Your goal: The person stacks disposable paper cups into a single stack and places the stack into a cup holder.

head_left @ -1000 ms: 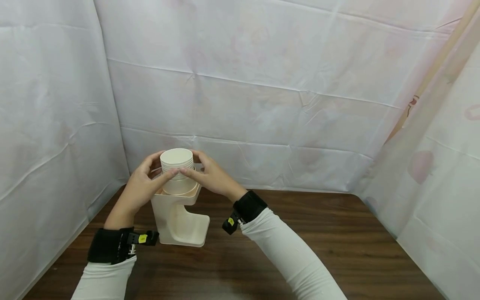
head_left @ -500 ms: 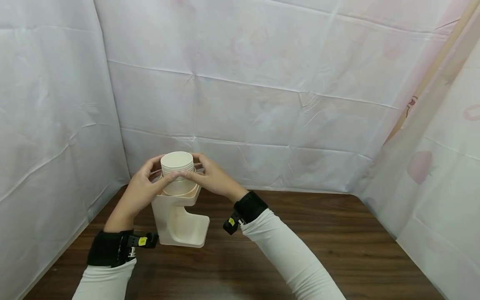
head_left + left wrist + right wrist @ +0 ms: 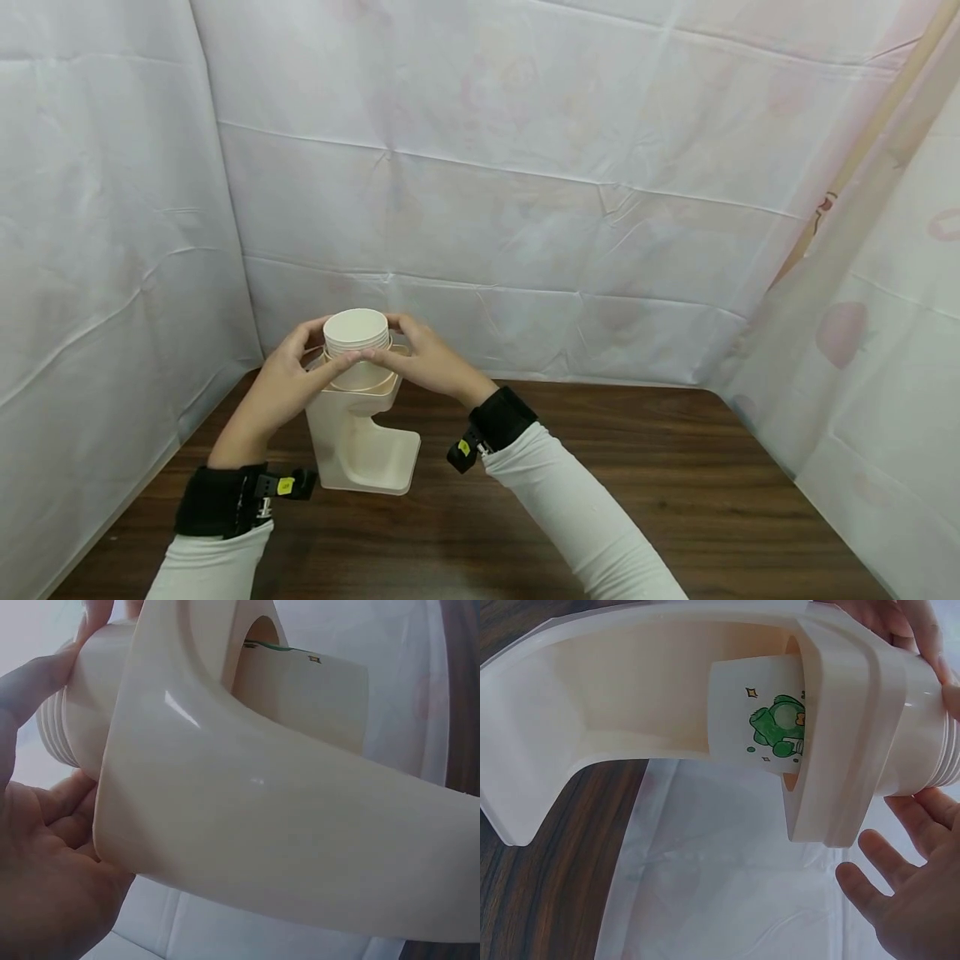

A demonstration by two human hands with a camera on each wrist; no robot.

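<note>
A cream cup dispenser (image 3: 330, 437) stands upright on the table. Several stacked paper cups (image 3: 356, 327), upside down, sit inside the round collar (image 3: 365, 377) on its top. My left hand (image 3: 287, 377) grips the stack from the left, thumb in front and fingers behind. From the right, my right hand (image 3: 433, 360) does the same, and the two thumbs meet at the front. Below the dispenser's ledge, a paper cup (image 3: 739, 712) with a green cartoon print pokes out of the opening, seen in the right wrist view. Some fingers are hidden behind the stack.
The dispenser stands at the left of a dark wooden table (image 3: 600, 483). White patterned cloth (image 3: 487, 208) hangs behind and on both sides. Each wrist wears a black strap (image 3: 502, 417) with a small camera.
The cup stack has sunk a little lower into the collar, and both hands have come down slightly with it. The dispenser stays in place.
</note>
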